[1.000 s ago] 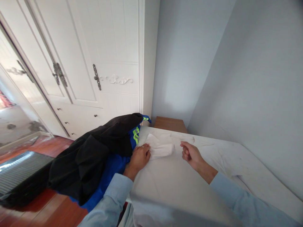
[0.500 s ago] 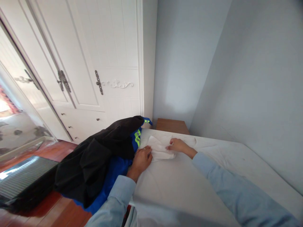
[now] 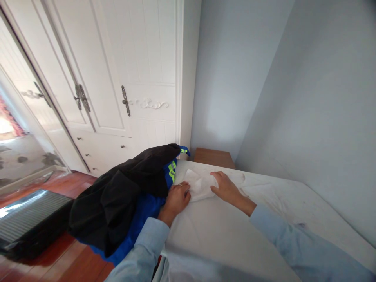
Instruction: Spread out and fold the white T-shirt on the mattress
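Observation:
A small folded white cloth (image 3: 201,188) lies on the white covered tabletop (image 3: 217,227). At its left edge, my left hand (image 3: 178,200) rests with bent fingers closed on the fabric; a ring shows on one finger. Along the cloth's right edge is my right hand (image 3: 225,190), its thumb and fingers apart in a C shape. Whether its fingertips touch the cloth is hard to tell. Directly left of my left hand lies a heaped black and blue garment (image 3: 120,199) with yellow-green reflective strips.
A white wardrobe (image 3: 147,70) stands behind on the left. In the corner, past the table's far edge, is a brown wooden box-like piece (image 3: 214,157). A ribbed dark object (image 3: 32,219) sits on the red wooden floor. A grey wall (image 3: 329,109) borders the table's right side.
My right hand has spread its thumb and fingers, which were closer together before. The white cloth's right part has shifted and lies differently. My left hand stays at the left edge.

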Action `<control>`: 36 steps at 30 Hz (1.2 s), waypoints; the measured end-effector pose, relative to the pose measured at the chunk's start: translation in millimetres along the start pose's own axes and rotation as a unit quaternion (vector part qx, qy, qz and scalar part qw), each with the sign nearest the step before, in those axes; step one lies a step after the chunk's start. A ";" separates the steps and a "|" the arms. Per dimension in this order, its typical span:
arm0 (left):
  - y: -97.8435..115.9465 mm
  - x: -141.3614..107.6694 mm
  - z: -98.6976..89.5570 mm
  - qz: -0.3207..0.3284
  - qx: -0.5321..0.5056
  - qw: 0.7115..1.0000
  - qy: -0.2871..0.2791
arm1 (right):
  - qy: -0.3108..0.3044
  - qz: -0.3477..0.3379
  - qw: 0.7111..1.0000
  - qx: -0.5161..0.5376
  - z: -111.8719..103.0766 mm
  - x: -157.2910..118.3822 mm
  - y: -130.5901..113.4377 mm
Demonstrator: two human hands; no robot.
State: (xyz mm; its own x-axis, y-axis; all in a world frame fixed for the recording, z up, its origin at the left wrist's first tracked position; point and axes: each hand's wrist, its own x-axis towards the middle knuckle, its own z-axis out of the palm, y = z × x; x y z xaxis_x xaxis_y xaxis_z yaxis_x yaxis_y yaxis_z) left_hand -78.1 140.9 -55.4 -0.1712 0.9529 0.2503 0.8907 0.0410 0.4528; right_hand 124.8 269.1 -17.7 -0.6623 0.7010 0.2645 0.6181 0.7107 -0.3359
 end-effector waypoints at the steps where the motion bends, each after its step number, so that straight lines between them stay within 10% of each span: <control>1: 0.8 -0.5 -0.8 0.001 0.002 1.000 -0.002 | -0.029 0.043 0.999 0.014 3.0 -3.3 1.6; 9: 2.5 -2.8 -1.8 0.011 0.016 1.000 0.001 | -0.142 0.209 0.923 0.289 4.0 -7.1 14.7; 28: 0.6 -2.4 0.3 0.015 0.012 1.000 0.010 | 0.034 0.173 0.881 0.439 -4.4 -27.4 -25.6; 36: 1.6 -4.5 -2.0 0.029 -0.004 0.999 0.022 | -0.022 0.293 0.747 0.596 -19.3 -54.2 -51.3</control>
State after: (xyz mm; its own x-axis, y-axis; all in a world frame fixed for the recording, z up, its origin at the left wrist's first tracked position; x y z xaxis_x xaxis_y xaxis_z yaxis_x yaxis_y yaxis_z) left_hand -76.7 136.0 -54.1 -0.1376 0.9393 0.3144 0.8966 -0.0168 0.4425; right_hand 137.1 195.8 2.7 -0.4551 0.8499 -0.2655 0.0079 -0.2943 -0.9557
